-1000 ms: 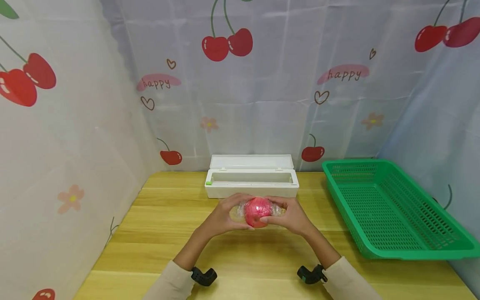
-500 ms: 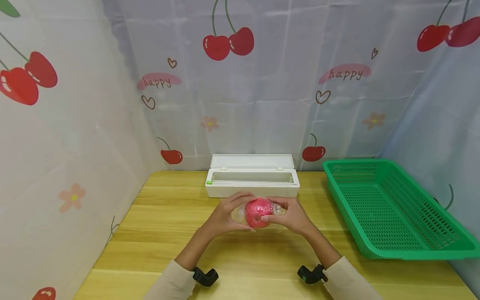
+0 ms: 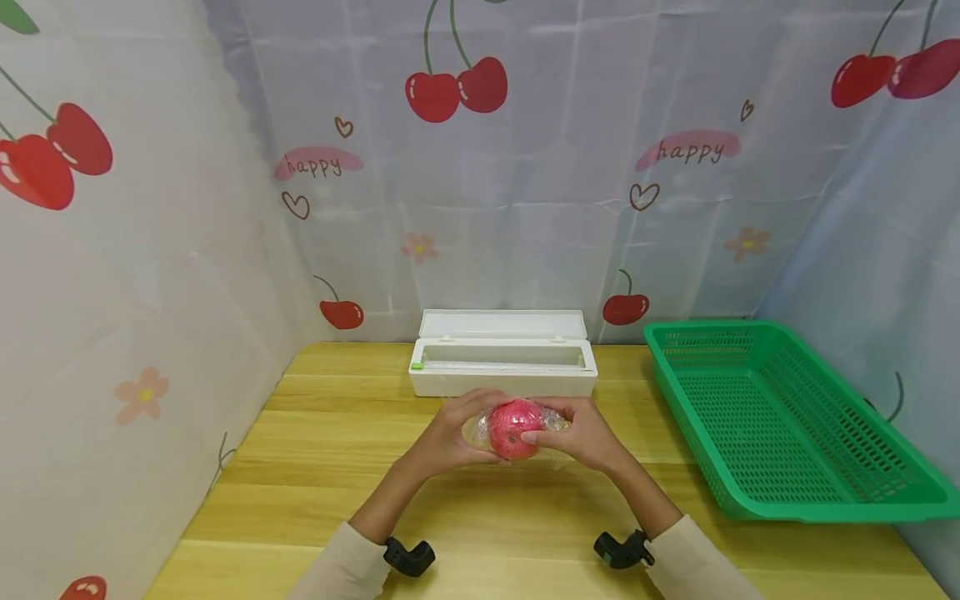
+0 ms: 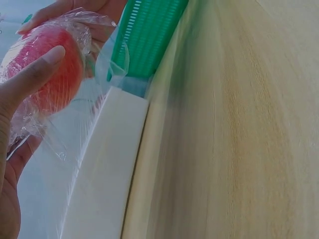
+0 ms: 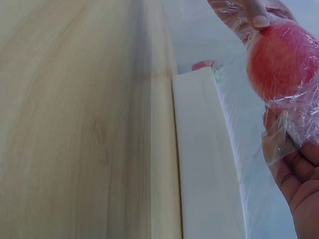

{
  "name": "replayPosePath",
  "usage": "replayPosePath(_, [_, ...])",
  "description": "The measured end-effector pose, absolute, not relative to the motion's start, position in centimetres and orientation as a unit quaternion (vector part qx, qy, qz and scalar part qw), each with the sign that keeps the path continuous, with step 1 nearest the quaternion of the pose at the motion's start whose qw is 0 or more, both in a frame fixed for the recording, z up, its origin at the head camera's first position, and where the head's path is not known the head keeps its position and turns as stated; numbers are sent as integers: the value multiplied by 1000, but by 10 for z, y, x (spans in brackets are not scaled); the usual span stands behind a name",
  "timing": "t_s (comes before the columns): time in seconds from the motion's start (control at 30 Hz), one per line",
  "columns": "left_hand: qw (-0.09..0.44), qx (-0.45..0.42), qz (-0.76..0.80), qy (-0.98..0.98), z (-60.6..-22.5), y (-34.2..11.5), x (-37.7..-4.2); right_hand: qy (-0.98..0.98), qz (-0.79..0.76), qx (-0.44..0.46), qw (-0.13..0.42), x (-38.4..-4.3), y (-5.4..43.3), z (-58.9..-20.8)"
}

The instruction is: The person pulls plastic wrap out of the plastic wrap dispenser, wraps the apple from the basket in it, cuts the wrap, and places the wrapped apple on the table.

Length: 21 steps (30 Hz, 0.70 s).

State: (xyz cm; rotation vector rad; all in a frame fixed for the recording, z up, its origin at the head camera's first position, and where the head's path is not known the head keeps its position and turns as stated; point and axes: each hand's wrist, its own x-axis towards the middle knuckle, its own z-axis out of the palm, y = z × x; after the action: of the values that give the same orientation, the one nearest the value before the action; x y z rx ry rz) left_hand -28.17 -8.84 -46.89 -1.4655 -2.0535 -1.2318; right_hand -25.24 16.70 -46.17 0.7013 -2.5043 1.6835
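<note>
A red apple [image 3: 516, 427] wrapped in clear cling film is held above the table between both hands, in front of a white cling film box. My left hand [image 3: 448, 433] grips it from the left, fingers over the top and thumb below. From the right, my right hand [image 3: 583, 432] holds it with the thumb across its near side. Crumpled film [image 5: 299, 117] bunches at the apple's sides, and a loose sheet of film [image 4: 75, 129] hangs from it in the left wrist view. Some fingertips are hidden behind the apple.
The white cling film box [image 3: 504, 383] stands at the back of the wooden table [image 3: 337, 467], lid raised. A green plastic basket [image 3: 840, 510] sits at the right. Cherry-printed curtains [image 3: 525, 258] enclose the back and sides.
Both hands keep their hold on the wrapped apple and stay almost in place. The apple has shifted only slightly between the fingers.
</note>
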Motion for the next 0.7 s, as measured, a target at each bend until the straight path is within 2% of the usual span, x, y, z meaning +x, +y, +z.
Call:
replayPosePath(0.23, [159, -521, -437, -716, -448, -88, -267, -829, 504, 242, 16, -253, 169, -462])
replayPosePath(0.4, [148, -513, -443, -720, -449, -89, -265, -835, 488, 253, 10, -254, 170, -463])
replayPosePath(0.7, [137, -501, -446, -729, -445, -91, -264, -839, 471, 268, 57, -254, 171, -463])
